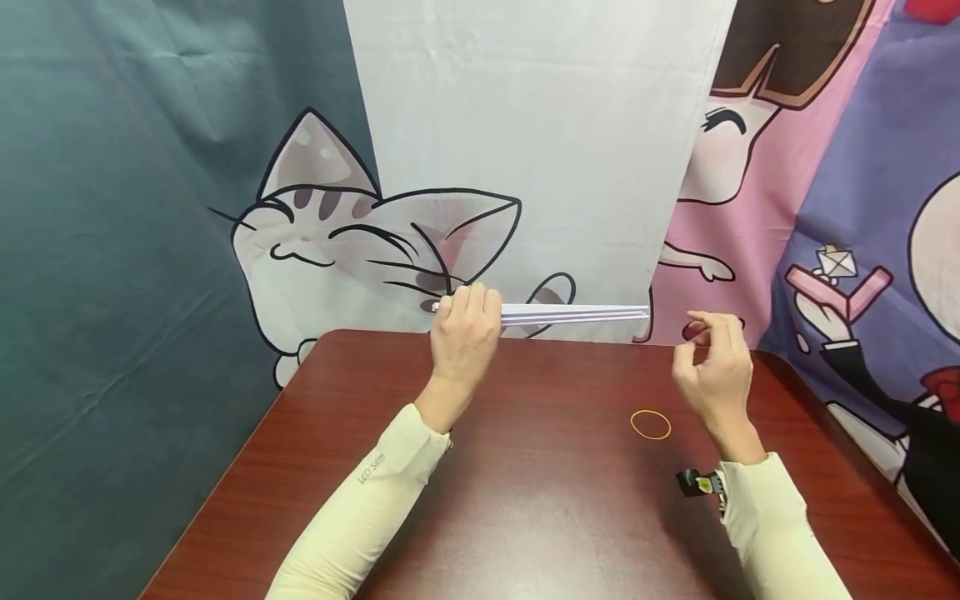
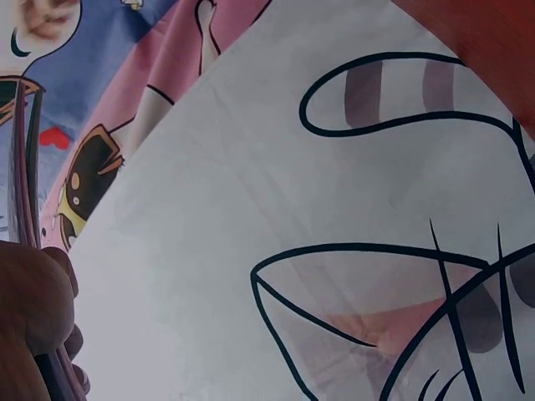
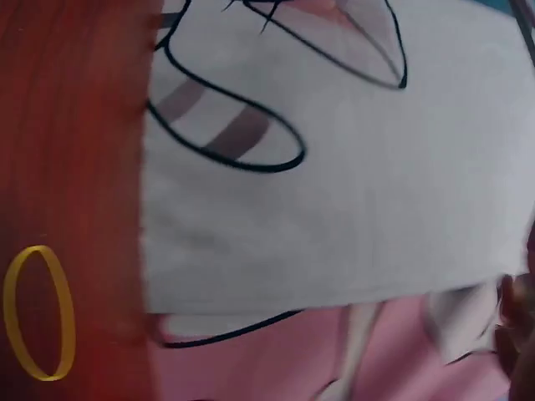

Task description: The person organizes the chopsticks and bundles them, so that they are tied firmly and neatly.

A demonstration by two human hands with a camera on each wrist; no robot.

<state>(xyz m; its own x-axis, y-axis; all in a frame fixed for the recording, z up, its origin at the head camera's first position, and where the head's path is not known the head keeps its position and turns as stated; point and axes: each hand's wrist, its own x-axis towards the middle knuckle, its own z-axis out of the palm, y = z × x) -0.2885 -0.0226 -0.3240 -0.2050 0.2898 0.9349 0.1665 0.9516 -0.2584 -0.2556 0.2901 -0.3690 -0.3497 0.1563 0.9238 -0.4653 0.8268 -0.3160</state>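
Note:
My left hand [image 1: 467, 329] grips a bundle of long, thin, pale lavender sticks [image 1: 573, 314] near one end, raised above the table's far edge. The sticks lie almost level and point right, toward my right hand. In the left wrist view the sticks [image 2: 25, 167] rise from the fist at the left edge. My right hand [image 1: 718, 362] hovers past their free end, thumb and forefinger apart, fingers loosely bent, holding nothing. Below and left of it, a yellow rubber band [image 1: 651, 438] lies on the table; the right wrist view also shows this band [image 3: 68, 326].
The reddish-brown table [image 1: 525, 483] reaches back to a hanging cloth [image 1: 540, 125] printed with a cartoon cat and figures. A small black camera [image 1: 692, 483] sits at my right wrist, by the pale sleeve [image 1: 772, 517].

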